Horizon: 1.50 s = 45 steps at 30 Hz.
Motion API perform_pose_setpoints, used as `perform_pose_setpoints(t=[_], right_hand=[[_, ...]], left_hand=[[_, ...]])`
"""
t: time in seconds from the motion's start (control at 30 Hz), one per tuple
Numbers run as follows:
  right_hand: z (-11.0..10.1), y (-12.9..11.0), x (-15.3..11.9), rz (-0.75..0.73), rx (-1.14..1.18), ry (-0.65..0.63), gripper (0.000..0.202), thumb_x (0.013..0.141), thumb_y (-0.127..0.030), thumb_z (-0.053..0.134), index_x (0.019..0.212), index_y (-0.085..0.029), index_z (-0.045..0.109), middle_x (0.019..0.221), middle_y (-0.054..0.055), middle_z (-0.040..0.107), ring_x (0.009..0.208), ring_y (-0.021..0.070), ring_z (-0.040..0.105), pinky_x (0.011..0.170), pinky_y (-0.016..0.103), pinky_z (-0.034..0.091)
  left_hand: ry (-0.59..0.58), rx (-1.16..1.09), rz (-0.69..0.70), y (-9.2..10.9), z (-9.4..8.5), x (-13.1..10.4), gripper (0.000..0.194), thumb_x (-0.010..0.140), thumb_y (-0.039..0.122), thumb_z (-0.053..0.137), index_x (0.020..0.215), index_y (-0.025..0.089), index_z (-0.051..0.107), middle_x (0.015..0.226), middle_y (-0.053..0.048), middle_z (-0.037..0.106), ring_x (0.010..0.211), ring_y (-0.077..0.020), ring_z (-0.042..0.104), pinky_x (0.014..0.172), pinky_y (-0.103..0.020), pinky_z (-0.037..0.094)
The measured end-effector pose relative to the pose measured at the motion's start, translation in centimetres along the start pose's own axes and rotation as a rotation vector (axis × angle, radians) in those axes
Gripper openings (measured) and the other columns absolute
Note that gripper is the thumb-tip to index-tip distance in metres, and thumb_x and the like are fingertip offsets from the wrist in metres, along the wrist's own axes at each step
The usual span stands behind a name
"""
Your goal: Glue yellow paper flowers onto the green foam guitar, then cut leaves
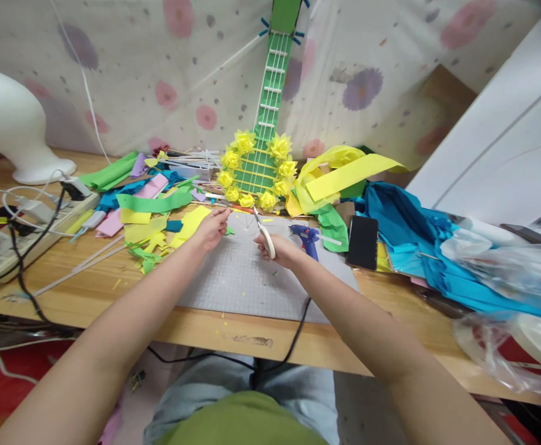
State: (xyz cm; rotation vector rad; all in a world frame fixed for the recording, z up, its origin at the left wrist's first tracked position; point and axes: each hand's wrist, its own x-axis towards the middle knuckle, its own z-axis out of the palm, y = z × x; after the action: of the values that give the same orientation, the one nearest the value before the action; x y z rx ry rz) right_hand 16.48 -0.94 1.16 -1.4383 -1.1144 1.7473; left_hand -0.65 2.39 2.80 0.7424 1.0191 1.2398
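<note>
My right hand [270,246] is wrapped round the white handles of a pair of scissors [265,238], whose blades point up and away. To its left, my left hand [213,228] is pinched over the mat, and whatever its fingertips hold is too small to make out. Beyond both hands, a green paper guitar [270,114] with white strings leans upright against the back wall, its round body ringed with yellow paper flowers [279,147]. Small scraps lie on the grey cutting mat [247,281] near the scissor tips.
Right of the mat are a blue glue gun [305,237], a black phone [363,242] and blue crepe paper [400,228]. Coloured paper scraps [147,232] lie left. A power strip [33,238] with cables and a white foam head [5,123] stand far left.
</note>
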Motion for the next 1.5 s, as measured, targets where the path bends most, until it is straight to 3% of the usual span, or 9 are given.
perform_pose_setpoints(t=[0.13,0.3,0.53,0.73,0.83,0.97,1.1,1.23,1.5], right_hand=[[0.9,0.0,-0.5,-0.066,-0.034,0.082,0.023,0.065,-0.021,0.071,0.069,-0.016,0.049,0.055,-0.004,0.050,0.043,0.0056,0.043,0.042,0.019,0.034],[1.7,-0.2,-0.8,-0.157,0.058,0.072,0.033,0.055,-0.022,0.078,0.069,-0.017,0.050,0.056,-0.005,0.052,0.049,0.0071,0.051,0.048,0.019,0.039],[0.7,-0.4,0.2,-0.178,0.170,0.256,0.029,0.061,-0.022,0.075,0.071,-0.018,0.047,0.053,-0.007,0.050,0.045,0.0057,0.047,0.043,0.018,0.036],[0.2,-0.6,-0.4,-0.155,0.036,0.149,0.031,0.061,-0.024,0.074,0.076,-0.018,0.048,0.053,-0.006,0.049,0.047,0.0062,0.047,0.047,0.018,0.038],[-0.1,-0.7,-0.6,-0.181,-0.097,0.136,0.033,0.063,-0.033,0.073,0.076,-0.018,0.047,0.060,-0.004,0.052,0.049,0.0068,0.047,0.048,0.020,0.038],[-0.9,-0.8,-0.6,-0.296,-0.473,0.232,0.035,0.066,-0.046,0.066,0.077,-0.019,0.046,0.072,-0.001,0.054,0.062,0.0111,0.050,0.056,0.023,0.037],[-1.5,-0.4,-0.8,-0.381,-0.843,0.312,0.040,0.067,-0.052,0.062,0.084,-0.020,0.044,0.082,0.002,0.055,0.074,0.0160,0.051,0.064,0.026,0.038],[-1.2,0.3,-0.9,-0.526,-1.082,0.304,0.042,0.070,-0.050,0.060,0.092,-0.018,0.044,0.098,0.010,0.053,0.093,0.0232,0.049,0.080,0.034,0.038],[-0.1,0.6,-1.0,-0.530,-1.072,0.276,0.042,0.069,-0.046,0.064,0.096,-0.020,0.046,0.107,0.013,0.052,0.105,0.0265,0.046,0.089,0.038,0.034]], left_hand=[[-0.036,-0.116,-0.026,-0.3,0.2,-0.7,0.009,0.080,0.012,0.052,0.071,0.013,0.051,0.051,0.006,0.043,0.038,-0.0016,0.034,0.038,-0.012,0.025],[-0.027,-0.085,-0.053,-1.0,0.2,-1.3,0.010,0.079,0.010,0.050,0.070,0.014,0.049,0.052,0.005,0.047,0.040,-0.0024,0.039,0.039,-0.013,0.029],[-0.047,0.020,-0.031,-1.2,-0.9,-1.7,0.006,0.080,0.012,0.051,0.074,0.013,0.051,0.059,0.003,0.052,0.046,-0.0034,0.050,0.044,-0.014,0.036],[0.021,0.097,0.015,-1.0,-0.6,-1.6,0.009,0.085,0.018,0.043,0.076,0.016,0.041,0.073,0.000,0.058,0.061,-0.0100,0.063,0.062,-0.026,0.050],[0.088,0.202,0.043,-1.0,-0.3,-1.6,0.008,0.085,0.019,0.043,0.078,0.018,0.041,0.057,0.007,0.047,0.045,-0.0059,0.051,0.051,-0.020,0.044],[0.037,0.282,0.052,-0.7,-0.1,-1.7,0.007,0.081,0.015,0.045,0.078,0.014,0.052,0.048,0.009,0.032,0.036,-0.0028,0.026,0.036,-0.013,0.019],[-0.118,0.208,0.040,-0.6,-0.2,-1.9,0.018,0.069,0.009,0.052,0.085,0.014,0.059,0.057,0.005,0.042,0.043,-0.0025,0.033,0.039,-0.013,0.022],[-0.238,0.281,0.010,-0.9,-0.2,-2.1,0.025,0.070,0.017,0.056,0.095,0.017,0.057,0.060,0.004,0.049,0.041,-0.0022,0.031,0.038,-0.014,0.018],[-0.222,0.410,-0.031,-1.6,0.2,-2.2,0.007,0.068,0.018,0.054,0.068,0.016,0.047,0.050,0.005,0.047,0.036,-0.0026,0.026,0.038,-0.018,0.012]])
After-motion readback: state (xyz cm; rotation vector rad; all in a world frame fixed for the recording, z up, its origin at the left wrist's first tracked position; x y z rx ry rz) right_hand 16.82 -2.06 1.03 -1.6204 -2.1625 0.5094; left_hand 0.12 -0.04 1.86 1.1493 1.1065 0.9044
